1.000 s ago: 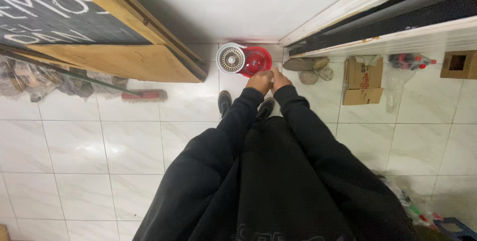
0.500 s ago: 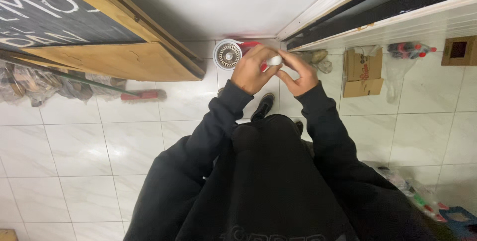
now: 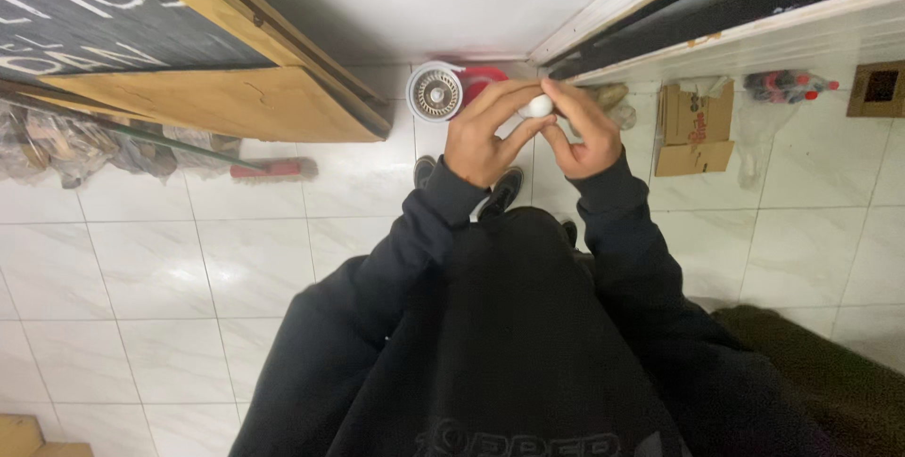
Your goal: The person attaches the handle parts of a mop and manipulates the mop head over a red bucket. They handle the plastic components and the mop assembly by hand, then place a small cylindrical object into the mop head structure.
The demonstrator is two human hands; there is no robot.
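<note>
Both hands came up from near the floor and met in front of the chest.

Left hand and right hand each curled their fingers shut around a small white thing pinched between them (too small to tell what it was), above the red mop bucket on the floor. A good way, I think, was to keep one hand steady and work gently with the other.

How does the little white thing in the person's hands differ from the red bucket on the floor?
The small white object is pinched between the fingertips of both hands, left hand and right hand; the red bucket sits on the tiled floor. The white object is tiny and rounded; the bucket is far larger and carries a white strainer basket.
</note>
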